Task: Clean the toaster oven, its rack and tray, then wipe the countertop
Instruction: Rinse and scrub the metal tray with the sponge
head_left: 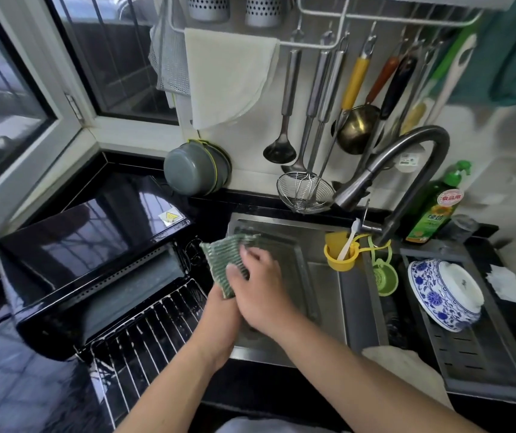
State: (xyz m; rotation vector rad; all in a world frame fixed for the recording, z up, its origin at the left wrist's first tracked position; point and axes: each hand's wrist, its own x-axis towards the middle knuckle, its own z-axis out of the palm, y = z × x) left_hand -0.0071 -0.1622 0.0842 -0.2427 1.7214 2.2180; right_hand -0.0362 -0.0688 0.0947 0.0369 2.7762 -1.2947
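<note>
Toaster oven [94,264]: sits on the black desk [25,385] left of the sink [328,295], door apparently open; its glossy top looks clean, but the inside cannot be judged from this view.
Rack [153,332]: wire rack lies in front of the oven's mouth, streaked with white that looks like suds; probably scrubbed but not rinsed.
Tray [284,260]: lies in the sink under the hands, wet-looking; whether washed is unclear.
Faucet [400,170]: arches over the sink; no water stream visible.
Right hand [259,289]: fingers curl over the green scouring pad [228,260], gripping it above the tray.
Left hand [222,310]: mostly hidden beneath the right; it seems to grip the pad's lower edge, fingers unseen.
Scouring pad: bunched between both hands, likely being squeezed or folded.
Progress: roughly midway by my judgement; rinsing rack and tray, finishing the oven and wiping the desk appear left.
</note>
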